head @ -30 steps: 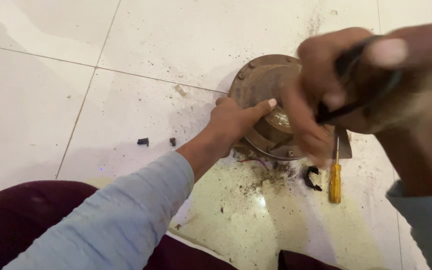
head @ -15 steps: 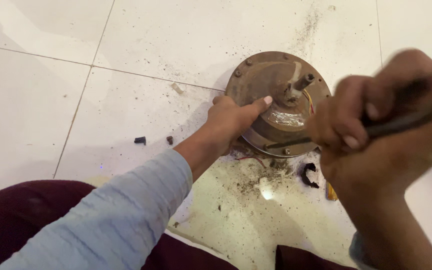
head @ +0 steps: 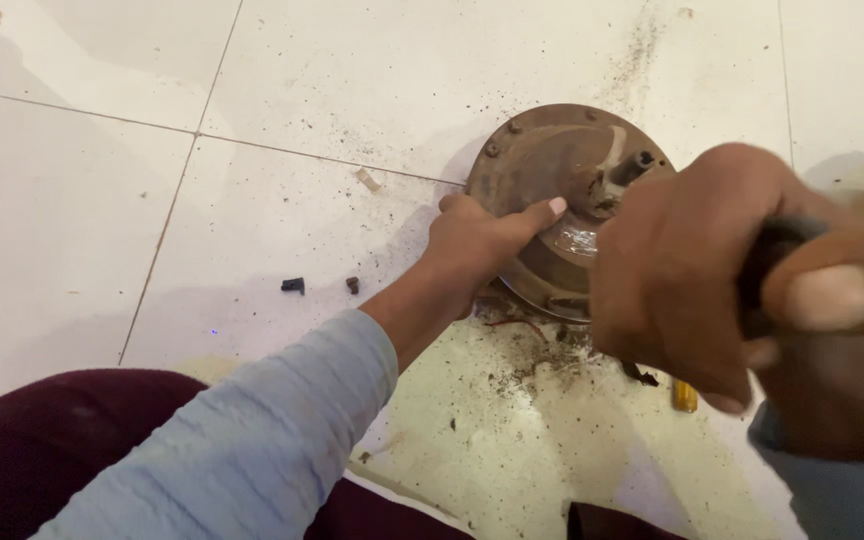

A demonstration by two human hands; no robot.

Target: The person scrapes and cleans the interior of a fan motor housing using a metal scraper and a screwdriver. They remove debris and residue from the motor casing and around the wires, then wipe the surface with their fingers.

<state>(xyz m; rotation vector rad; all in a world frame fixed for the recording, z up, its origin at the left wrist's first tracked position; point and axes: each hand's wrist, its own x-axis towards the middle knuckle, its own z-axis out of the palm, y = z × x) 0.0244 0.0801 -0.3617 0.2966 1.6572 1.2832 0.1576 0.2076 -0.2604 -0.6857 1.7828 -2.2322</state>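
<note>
The left hand (head: 482, 245) lies flat on the rusty round metal hub (head: 562, 190), fingers spread out, near the middle right of the frame on the white tile floor (head: 152, 220). The right hand (head: 712, 270), big and close at the right, is squeezed tight around a dark tool handle (head: 767, 270). A bit of yellow screwdriver handle (head: 684, 397) peeks out below it. Small dark bits (head: 294, 285) lie to the left.

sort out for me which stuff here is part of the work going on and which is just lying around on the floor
In use:
- round rusty metal housing, steadied by the left hand
- dark tool handle, gripped in the right hand

Lying about:
- yellow screwdriver handle, partly hidden
- small black bits on the tile floor
- dark grit by the housing
</note>
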